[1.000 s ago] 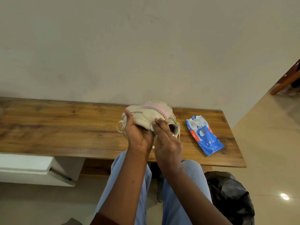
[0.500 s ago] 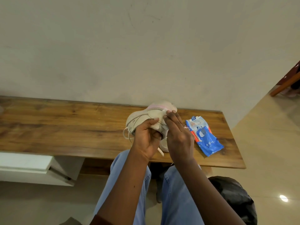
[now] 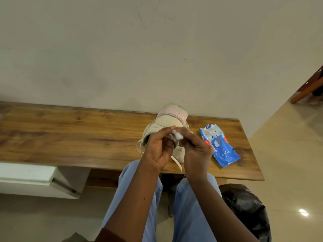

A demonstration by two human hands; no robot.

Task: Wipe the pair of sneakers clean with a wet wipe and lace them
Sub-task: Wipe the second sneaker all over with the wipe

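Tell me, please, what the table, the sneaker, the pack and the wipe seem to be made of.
Table: wood or wood-look laminate, matte; brown grain streaks show.
Sneaker: cream leather or a synthetic like it, smooth, with stitched seams.
Pack: thin glossy plastic film, creased.
Wipe: probably soft white nonwoven cloth; it looks crumpled.

Matt beige leather-look sneaker (image 3: 167,122), cloth laces (image 3: 176,162); glossy blue plastic wipe pack (image 3: 221,148); grained wood tabletop (image 3: 70,135); shiny black plastic bag (image 3: 244,206); glossy floor tiles (image 3: 293,172).
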